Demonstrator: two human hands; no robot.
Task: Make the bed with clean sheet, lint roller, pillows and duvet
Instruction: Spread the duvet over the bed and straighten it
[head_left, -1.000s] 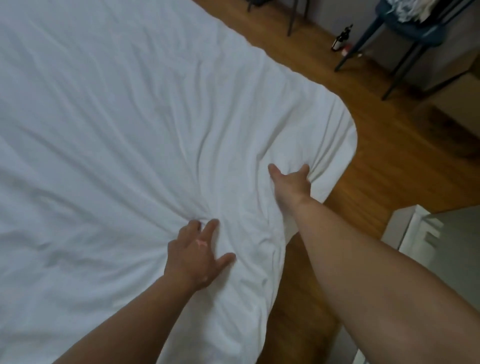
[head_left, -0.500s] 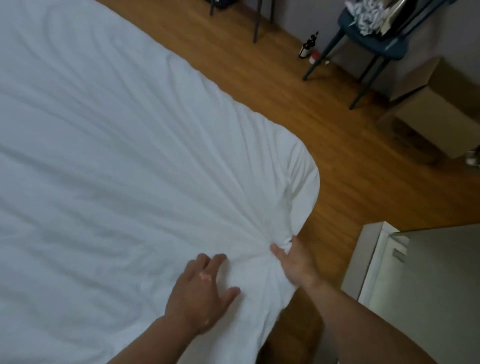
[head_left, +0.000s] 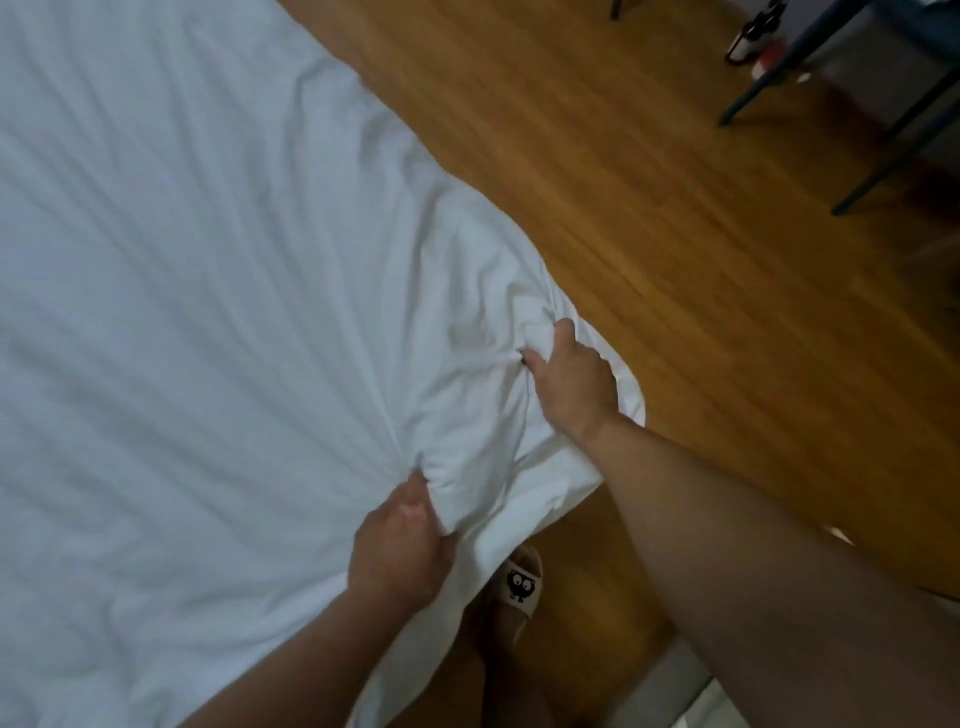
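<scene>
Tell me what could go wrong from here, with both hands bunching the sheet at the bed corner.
1. The left hand and right hand grip bunched folds of the sheet; creases fan out from them, so a hard pull may leave it wrinkled or skewed.
2. Its edge hangs beside the slippered foot, above the wooden floor; it might get stepped on and soiled.

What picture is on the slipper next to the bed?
A small black cartoon creature with big eyes, on a white slipper, seen in the head view.
</scene>
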